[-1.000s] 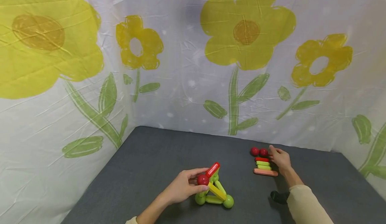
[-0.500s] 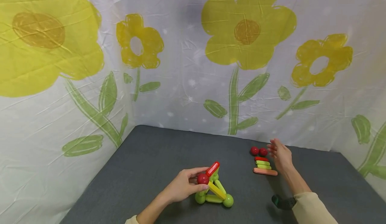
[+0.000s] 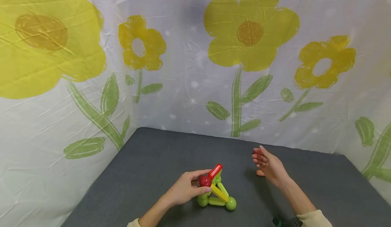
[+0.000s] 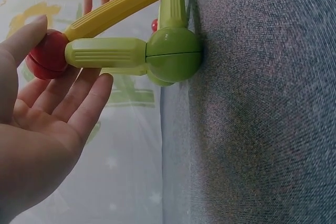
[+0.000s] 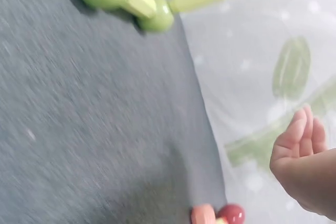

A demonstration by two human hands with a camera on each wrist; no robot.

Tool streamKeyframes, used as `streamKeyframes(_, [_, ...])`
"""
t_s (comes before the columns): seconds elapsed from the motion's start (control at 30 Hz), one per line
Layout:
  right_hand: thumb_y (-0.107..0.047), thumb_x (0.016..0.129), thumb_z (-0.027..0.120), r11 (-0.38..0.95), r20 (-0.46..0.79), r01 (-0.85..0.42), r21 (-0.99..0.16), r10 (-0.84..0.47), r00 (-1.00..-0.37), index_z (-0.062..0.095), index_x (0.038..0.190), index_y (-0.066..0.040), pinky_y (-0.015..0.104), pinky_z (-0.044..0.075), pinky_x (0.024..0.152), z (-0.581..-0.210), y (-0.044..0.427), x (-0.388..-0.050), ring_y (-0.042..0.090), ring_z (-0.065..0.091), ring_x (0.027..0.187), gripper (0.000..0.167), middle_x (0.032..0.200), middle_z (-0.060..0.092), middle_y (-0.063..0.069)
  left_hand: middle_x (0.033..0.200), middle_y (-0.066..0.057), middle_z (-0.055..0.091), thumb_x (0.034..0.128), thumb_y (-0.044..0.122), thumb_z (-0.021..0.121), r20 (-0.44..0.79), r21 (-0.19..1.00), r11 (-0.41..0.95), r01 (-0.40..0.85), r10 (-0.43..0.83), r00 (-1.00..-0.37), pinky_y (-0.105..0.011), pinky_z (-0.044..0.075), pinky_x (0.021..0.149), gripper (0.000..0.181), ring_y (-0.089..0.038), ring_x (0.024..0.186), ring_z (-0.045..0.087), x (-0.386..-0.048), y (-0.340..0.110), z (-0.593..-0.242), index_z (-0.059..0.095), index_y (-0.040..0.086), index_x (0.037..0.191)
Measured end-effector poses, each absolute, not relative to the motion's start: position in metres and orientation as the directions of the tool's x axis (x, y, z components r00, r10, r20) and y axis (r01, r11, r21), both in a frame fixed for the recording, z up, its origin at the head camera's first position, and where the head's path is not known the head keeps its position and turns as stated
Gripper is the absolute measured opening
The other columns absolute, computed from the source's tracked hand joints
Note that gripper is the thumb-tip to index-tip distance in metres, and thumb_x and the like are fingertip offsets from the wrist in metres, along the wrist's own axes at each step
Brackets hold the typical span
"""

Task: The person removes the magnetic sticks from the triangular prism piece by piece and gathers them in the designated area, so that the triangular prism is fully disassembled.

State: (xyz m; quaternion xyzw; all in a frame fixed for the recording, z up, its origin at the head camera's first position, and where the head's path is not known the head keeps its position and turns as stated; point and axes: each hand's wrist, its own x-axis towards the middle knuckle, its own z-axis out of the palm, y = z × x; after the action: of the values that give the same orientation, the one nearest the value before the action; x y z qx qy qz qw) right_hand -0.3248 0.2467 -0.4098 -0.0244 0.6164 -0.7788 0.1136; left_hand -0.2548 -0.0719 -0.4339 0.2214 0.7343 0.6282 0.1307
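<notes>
My left hand [image 3: 183, 190] grips a red ball [image 3: 205, 181] at the top of a frame of rods and green balls [image 3: 230, 203] standing on the table. A red rod [image 3: 215, 171] slants up from that ball and a yellow rod [image 3: 220, 193] runs down. In the left wrist view, thumb and fingers lie around the red ball [image 4: 48, 55]. My right hand [image 3: 272, 168] is raised over the loose pieces, fingers loosely bent, with nothing visible in it; the right wrist view shows the same hand [image 5: 302, 166] against the curtain.
Beneath my right hand, the end of a peach rod [image 3: 260, 173] shows; the other loose rods are mostly hidden. A red ball [image 5: 232, 214] lies beside it in the right wrist view. A flowered curtain [image 3: 189, 84] hangs behind the dark table [image 3: 122, 186].
My right hand has moved left from beside the loose pieces to above them, and now covers most of them in the head view. The left hand and the frame have stayed in place.
</notes>
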Motion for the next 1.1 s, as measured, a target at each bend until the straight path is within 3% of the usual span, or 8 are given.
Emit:
streamKeyframes(0.23, [-0.039, 0.101, 0.046, -0.119, -0.163, 0.197, -0.973, -0.246, -0.955, 0.059, 0.110, -0.011, 0.024, 0.045, 0.074, -0.411, 0.222, -0.310, 0.015, 0.057, 0.087, 0.033, 0.093, 0.063, 0.001, 0.119, -0.009, 0.060, 0.0859, 0.023, 0.074, 0.079, 0.977, 0.141, 0.162, 0.463, -0.883, -0.029, 0.052, 0.078, 0.055, -0.019, 0.096, 0.063, -0.255, -0.073, -0.434, 0.054, 0.008, 0.135])
streamKeyframes(0.4, [-0.039, 0.100, 0.048, -0.111, -0.196, 0.248, -0.962, -0.352, -0.915, 0.058, 0.115, -0.009, 0.026, 0.046, 0.080, -0.412, 0.205, -0.300, 0.015, 0.059, 0.089, 0.035, 0.097, 0.065, 0.001, 0.124, -0.009, 0.059, 0.0853, 0.024, 0.075, 0.078, 0.973, 0.159, 0.165, 0.447, -0.891, -0.030, 0.053, 0.078, 0.056, -0.019, 0.096, 0.062, -0.255, -0.074, -0.434, 0.054, 0.010, 0.135])
streamKeyframes(0.63, [-0.035, 0.100, 0.051, -0.115, -0.197, 0.283, -0.952, -0.476, -0.857, 0.046, 0.134, 0.005, 0.028, 0.049, 0.086, -0.410, 0.181, -0.286, 0.015, 0.063, 0.095, 0.053, 0.105, 0.067, 0.005, 0.124, -0.011, 0.058, 0.0860, 0.024, 0.074, 0.088, 0.972, 0.156, 0.175, 0.451, -0.888, -0.030, 0.053, 0.079, 0.056, -0.020, 0.098, 0.063, -0.255, -0.074, -0.433, 0.053, 0.008, 0.135])
streamKeyframes(0.9, [-0.029, 0.100, 0.052, -0.129, -0.198, 0.297, -0.946, -0.496, -0.846, 0.046, 0.128, 0.004, 0.030, 0.049, 0.087, -0.413, 0.162, -0.279, 0.014, 0.063, 0.093, 0.043, 0.099, 0.066, 0.003, 0.118, -0.009, 0.063, 0.0864, 0.022, 0.073, 0.112, 0.967, 0.154, 0.205, 0.465, -0.878, -0.028, 0.052, 0.079, 0.051, -0.019, 0.097, 0.064, -0.254, -0.073, -0.434, 0.057, 0.006, 0.132])
streamKeyframes(1.1, [-0.027, 0.100, 0.052, -0.143, -0.199, 0.308, -0.941, -0.502, -0.841, 0.043, 0.130, 0.005, 0.029, 0.050, 0.084, -0.414, 0.154, -0.277, 0.014, 0.064, 0.089, 0.045, 0.097, 0.065, 0.003, 0.116, -0.009, 0.064, 0.0868, 0.020, 0.073, 0.133, 0.965, 0.137, 0.222, 0.474, -0.870, -0.025, 0.052, 0.076, 0.046, -0.018, 0.095, 0.064, -0.253, -0.072, -0.433, 0.060, 0.005, 0.129])
